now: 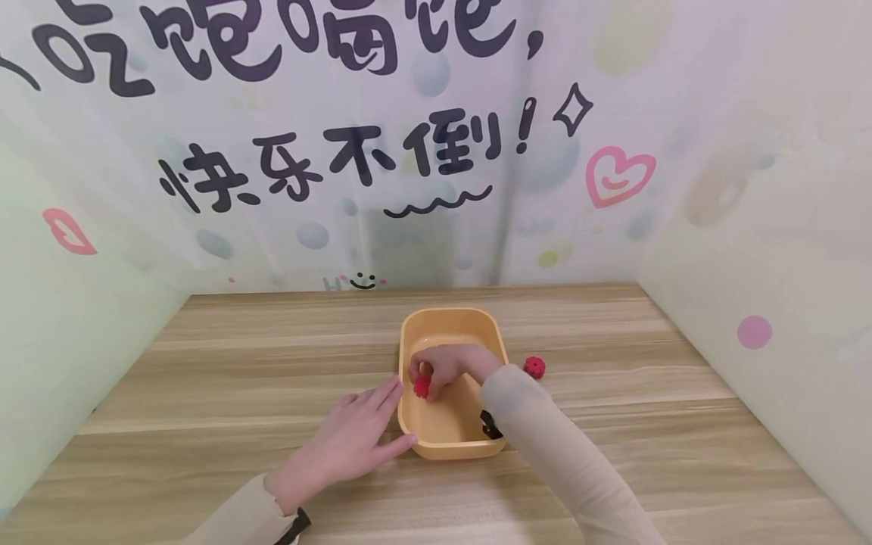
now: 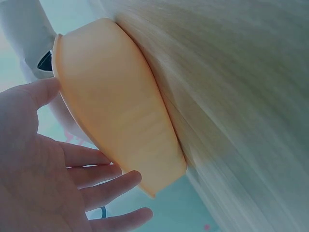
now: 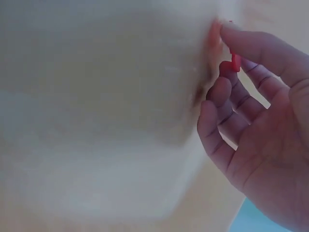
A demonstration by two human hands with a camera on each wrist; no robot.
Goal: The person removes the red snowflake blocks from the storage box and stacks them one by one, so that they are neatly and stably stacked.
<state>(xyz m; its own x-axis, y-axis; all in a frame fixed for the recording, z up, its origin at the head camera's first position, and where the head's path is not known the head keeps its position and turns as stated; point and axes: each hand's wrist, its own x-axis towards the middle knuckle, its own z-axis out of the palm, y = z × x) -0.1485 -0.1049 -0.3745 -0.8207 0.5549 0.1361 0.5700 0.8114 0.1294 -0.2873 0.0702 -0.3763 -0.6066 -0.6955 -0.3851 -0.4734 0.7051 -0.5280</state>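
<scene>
A light orange plastic tub [image 1: 453, 452] stands on the wooden table. My right hand [image 1: 446, 364] reaches down into its left side, thumb and fingertips pinching a small red scalloped piece [image 1: 421, 387]. In the right wrist view, a red edge of that piece [image 3: 235, 62] shows between thumb and fingers; the fingers hide the rest. With fairly straight, spread fingers, my left hand [image 1: 350, 435] touches the tub's left rim from outside. The left wrist view has this hand's thumb and fingertips [image 2: 130, 178] along the rim.
Just right of the tub, a second red scalloped piece [image 1: 534, 368] lies on the table [image 1: 272, 363]. A printed curtain [image 1: 327, 235] hangs behind the table, and pale panels [image 1: 770, 250] flank it. A black wrist device [image 1: 490, 425] sits beneath my right sleeve.
</scene>
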